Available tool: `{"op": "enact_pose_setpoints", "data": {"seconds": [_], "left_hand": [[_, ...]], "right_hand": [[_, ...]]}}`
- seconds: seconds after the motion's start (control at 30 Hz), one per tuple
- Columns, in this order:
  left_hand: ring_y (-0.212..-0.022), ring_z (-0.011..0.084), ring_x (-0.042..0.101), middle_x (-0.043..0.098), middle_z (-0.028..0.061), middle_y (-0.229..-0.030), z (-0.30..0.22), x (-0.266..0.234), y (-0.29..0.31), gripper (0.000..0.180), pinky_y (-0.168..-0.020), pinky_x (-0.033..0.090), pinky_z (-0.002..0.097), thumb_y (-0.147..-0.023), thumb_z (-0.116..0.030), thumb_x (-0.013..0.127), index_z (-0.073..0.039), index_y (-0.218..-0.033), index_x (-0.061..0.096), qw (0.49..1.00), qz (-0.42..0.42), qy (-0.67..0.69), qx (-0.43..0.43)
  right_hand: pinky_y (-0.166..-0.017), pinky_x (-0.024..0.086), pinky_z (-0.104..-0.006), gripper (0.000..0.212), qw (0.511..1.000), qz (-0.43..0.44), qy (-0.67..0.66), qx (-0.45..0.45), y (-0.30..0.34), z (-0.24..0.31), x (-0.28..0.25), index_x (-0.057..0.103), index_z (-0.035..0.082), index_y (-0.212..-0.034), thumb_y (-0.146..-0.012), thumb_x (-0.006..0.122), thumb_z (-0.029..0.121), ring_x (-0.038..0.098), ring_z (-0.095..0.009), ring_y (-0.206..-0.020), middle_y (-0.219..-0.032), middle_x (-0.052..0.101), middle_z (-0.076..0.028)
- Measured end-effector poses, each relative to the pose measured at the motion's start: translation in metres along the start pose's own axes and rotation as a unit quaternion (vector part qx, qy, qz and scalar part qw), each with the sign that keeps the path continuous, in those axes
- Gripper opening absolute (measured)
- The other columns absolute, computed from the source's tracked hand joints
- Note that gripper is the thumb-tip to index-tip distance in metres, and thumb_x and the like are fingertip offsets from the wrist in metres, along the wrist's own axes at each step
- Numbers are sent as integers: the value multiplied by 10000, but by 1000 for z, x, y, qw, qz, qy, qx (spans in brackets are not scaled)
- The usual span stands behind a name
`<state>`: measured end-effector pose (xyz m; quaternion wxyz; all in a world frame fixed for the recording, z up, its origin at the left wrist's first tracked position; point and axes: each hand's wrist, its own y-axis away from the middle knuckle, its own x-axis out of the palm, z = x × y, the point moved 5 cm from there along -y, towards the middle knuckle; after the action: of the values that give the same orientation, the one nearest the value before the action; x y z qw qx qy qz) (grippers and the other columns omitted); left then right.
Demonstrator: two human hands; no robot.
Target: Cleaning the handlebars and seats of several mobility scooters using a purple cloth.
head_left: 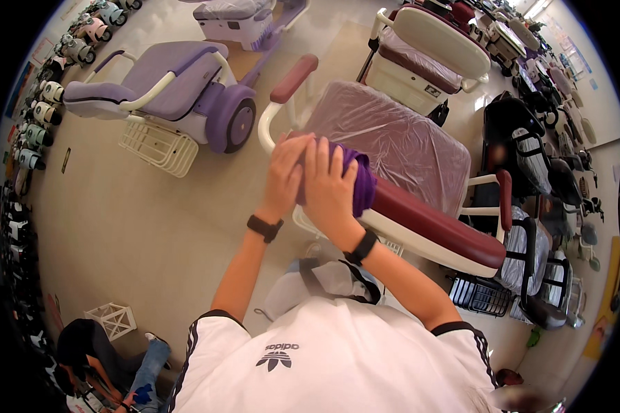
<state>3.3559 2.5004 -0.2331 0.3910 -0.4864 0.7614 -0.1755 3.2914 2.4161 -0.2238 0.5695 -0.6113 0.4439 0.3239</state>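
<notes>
White shirt (372, 351) nearest, flattened right hand (328, 187) tops purple cloth (364, 184), straight-fingered left hand (284, 177) alongside

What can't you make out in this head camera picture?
Head view:
- Fingertips and palm of the left hand: the former partly, the latter wholly hidden by the hands themselves.
- Palm of the right hand: hidden by its back.
- Red backrest, left end: covered by hands and purple cloth.
- Co-worker: cut off by the lower edge.
</notes>
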Motion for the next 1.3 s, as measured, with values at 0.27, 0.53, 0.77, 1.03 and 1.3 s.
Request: {"op": "enact_pose_setpoints", "data": {"seconds": [0.27, 0.53, 0.77, 1.03, 1.3], "left_hand": [[-1384, 286, 467, 549, 160, -1474, 63, -5, 14, 522, -1188, 319, 385, -954, -190, 420, 45, -1401, 549, 967, -41, 204, -149], [-1444, 314, 403, 480, 155, -1547, 53, -3, 31, 537, -1218, 261, 406, -1009, -204, 359, 51, -1467, 477, 966, -55, 167, -191], [-1506, 376, 306, 416, 159, -1598, -10, 13, 39, 561, -1258, 165, 486, -1059, -261, 309, 43, -1523, 397, 990, -40, -86, -105], [-1509, 405, 285, 392, 193, -1595, -111, 86, 48, 606, -1250, 150, 544, -997, -227, 388, 67, -1527, 362, 975, 8, -220, -23], [-1458, 406, 360, 472, 192, -1521, -205, 211, 41, 583, -1244, 191, 545, -944, -213, 422, 60, -1458, 447, 979, 86, -186, 26]], "right_hand": [[-1015, 408, -606, 799, 998, 36, 39, -39, -41, 33, 17, 489, -57, -1420, -768, 707, 351, 491, -431, -1252, -1395, 511, -240], [-1059, 392, -593, 853, 995, 20, -53, -77, -25, 20, 12, 467, -22, -1471, -742, 754, 316, 452, -439, -1344, -1505, 455, -235], [-1077, 397, -567, 778, 986, -49, -119, -104, 16, -9, -11, 463, 40, -1508, -799, 722, 224, 396, -357, -1448, -1591, 413, -132], [-1124, 371, -530, 691, 970, -53, -227, -73, 105, -99, -46, 441, 84, -1529, -861, 617, 101, 371, -303, -1487, -1626, 388, -93], [-1143, 349, -503, 719, 969, -23, -245, 11, 206, -226, -77, 442, 50, -1523, -837, 636, 141, 424, -295, -1457, -1570, 456, -126]]}}
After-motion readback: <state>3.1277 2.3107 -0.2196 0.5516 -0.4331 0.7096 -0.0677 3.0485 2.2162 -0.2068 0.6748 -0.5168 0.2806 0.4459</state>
